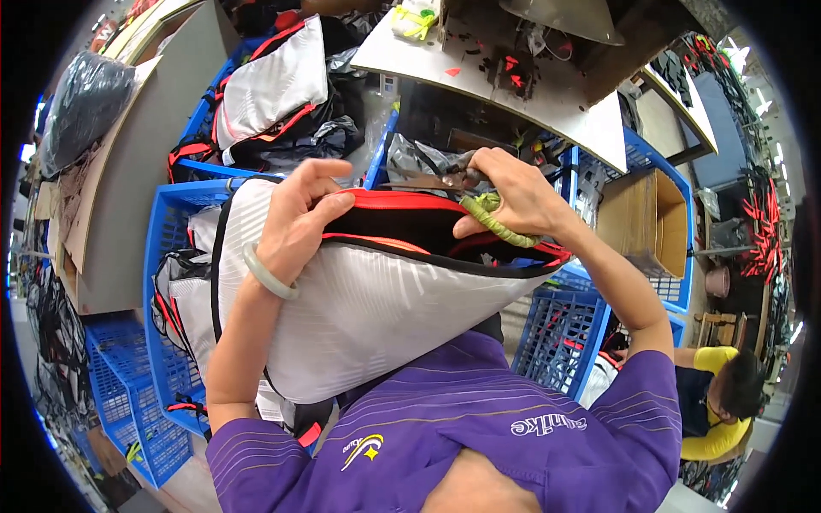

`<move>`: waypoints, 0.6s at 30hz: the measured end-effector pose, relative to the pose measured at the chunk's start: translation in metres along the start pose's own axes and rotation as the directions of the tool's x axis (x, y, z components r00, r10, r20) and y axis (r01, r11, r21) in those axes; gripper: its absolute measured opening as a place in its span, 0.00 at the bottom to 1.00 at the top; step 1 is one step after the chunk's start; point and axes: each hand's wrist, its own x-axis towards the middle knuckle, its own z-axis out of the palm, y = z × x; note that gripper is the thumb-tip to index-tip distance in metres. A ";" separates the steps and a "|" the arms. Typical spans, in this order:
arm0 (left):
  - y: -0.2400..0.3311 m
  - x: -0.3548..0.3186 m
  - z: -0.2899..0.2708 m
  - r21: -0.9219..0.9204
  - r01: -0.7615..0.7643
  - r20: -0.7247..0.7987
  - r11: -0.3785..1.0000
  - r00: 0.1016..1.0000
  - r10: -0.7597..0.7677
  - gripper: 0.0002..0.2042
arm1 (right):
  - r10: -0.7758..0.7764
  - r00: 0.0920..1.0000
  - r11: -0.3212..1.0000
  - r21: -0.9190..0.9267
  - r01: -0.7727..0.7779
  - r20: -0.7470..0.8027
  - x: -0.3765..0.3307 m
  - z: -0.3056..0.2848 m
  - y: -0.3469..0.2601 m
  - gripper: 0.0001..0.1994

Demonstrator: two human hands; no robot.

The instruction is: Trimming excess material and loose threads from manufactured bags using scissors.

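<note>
Across my lap lies a pale grey and white bag (368, 299) with black piping, its red zipper edge (402, 200) parted over a dark inside. My left hand (299, 218) grips the bag's far edge, thumb beside the red zipper. A pair of scissors (489, 221) with handles wrapped in green is in my right hand (517, 197). The metal blades point left, just beyond the zipper edge; I cannot tell whether they touch the bag.
Blue plastic crates stand around me, one holding similar white bags (274, 85). A white worktable (479, 81) with red scraps is ahead. To the right are a cardboard box (654, 214) in a crate and a person in yellow (723, 402). A grey panel (162, 154) stands left.
</note>
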 end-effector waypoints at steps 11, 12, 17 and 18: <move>0.002 -0.010 -0.003 0.070 -0.101 0.034 0.992 0.995 0.098 0.25 | -0.066 0.991 0.991 -0.107 0.079 0.119 0.007 -0.003 -0.011 0.36; 0.003 -0.012 -0.004 0.117 -0.136 0.064 0.984 0.990 0.129 0.24 | -0.047 0.992 0.996 -0.065 0.055 0.118 0.007 -0.006 -0.012 0.36; -0.010 -0.020 0.010 0.339 -0.315 -0.092 0.887 0.927 0.364 0.17 | -0.074 0.997 0.996 0.058 0.074 0.001 -0.004 -0.001 -0.005 0.31; -0.011 -0.019 0.009 0.339 -0.311 -0.084 0.888 0.930 0.357 0.17 | -0.065 0.998 0.996 0.065 0.065 0.001 -0.005 -0.004 -0.009 0.31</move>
